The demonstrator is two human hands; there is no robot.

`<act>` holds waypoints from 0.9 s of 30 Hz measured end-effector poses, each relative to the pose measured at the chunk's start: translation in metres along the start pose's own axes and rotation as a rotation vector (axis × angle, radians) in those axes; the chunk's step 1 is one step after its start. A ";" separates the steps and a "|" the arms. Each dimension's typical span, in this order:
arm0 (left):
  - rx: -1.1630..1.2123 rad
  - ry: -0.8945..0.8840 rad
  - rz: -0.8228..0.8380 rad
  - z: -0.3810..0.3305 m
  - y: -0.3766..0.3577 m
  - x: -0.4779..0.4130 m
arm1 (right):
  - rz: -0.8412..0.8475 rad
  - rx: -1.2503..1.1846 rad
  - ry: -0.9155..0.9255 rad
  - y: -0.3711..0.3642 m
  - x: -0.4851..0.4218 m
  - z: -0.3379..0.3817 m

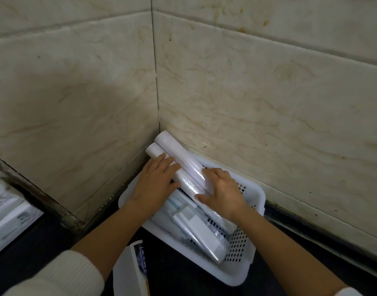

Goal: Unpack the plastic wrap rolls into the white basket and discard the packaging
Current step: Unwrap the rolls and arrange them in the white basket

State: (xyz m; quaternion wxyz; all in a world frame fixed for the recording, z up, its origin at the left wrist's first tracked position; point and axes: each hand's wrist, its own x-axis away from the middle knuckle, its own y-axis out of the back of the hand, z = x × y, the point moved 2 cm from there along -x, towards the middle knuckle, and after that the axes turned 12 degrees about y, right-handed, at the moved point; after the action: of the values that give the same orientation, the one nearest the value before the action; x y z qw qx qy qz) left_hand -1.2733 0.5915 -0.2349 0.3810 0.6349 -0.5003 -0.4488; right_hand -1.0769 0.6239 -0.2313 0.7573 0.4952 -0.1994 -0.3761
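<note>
Two long white plastic wrap rolls (179, 159) lie side by side across the far corner of the white perforated basket (245, 259), their far ends jutting over its rim towards the wall corner. My left hand (154, 184) rests flat on the left roll with fingers spread. My right hand (222, 192) presses on the near part of the right roll. Below them in the basket lie other white boxes and wrapped packs (200, 231). A white packaging box (130, 272) lies on the dark counter just left of the basket.
The basket sits in a corner of beige tiled walls (247, 99) on a dark counter (177, 280). At the left edge a mirror-like panel or opening shows white packs (8, 216). Grimy seams run along the counter's back edge.
</note>
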 end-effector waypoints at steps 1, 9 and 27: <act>0.071 -0.003 -0.002 0.001 0.002 0.003 | -0.043 -0.029 0.004 0.002 0.002 0.002; 0.419 0.163 0.351 0.031 -0.007 0.039 | 0.359 0.066 0.012 -0.021 0.052 0.034; -0.173 0.136 0.755 0.017 -0.043 0.014 | 0.330 -0.025 -0.169 -0.013 0.059 0.018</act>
State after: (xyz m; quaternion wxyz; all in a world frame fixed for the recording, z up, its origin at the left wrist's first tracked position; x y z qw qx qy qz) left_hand -1.2760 0.5858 -0.2827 0.6036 0.4000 -0.6325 -0.2748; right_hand -1.0564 0.5651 -0.2397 0.7953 0.4130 -0.3362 -0.2897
